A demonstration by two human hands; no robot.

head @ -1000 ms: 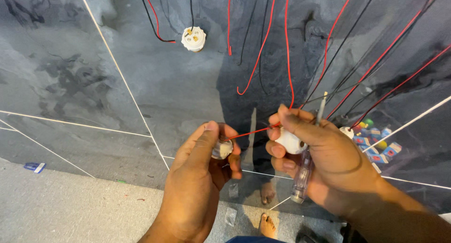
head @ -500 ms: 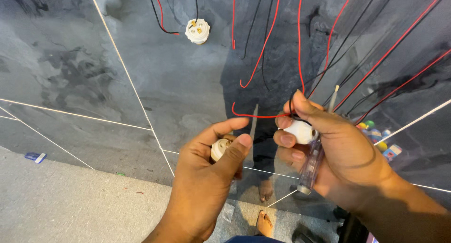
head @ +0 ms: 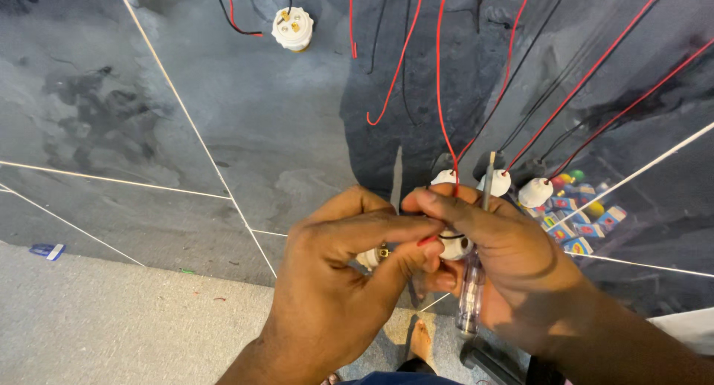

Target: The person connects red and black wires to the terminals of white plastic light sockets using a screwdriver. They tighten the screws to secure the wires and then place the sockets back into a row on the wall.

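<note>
While both hands meet over the grey marbled floor tiles (head: 223, 132), a small white round lamp holder (head: 455, 248) is pinched between them.

Head view: the left hand (head: 338, 281) closes thumb and forefinger on a small white and brass part (head: 374, 256) and on the end of a thin red wire (head: 446, 95) that hangs down from above, seemingly to steady the wire tip against the holder. The right hand (head: 506, 258) grips the holder from the other side and, with its lower fingers, keeps a clear-handled screwdriver (head: 471, 296) tucked along the palm, tip upward, so it stays within reach. Whether the wire end already sits inside the holder is hidden by the fingers. More white holders on red and black wires (head: 535, 191) hang just beyond, near small coloured boxes (head: 576, 225).
</note>
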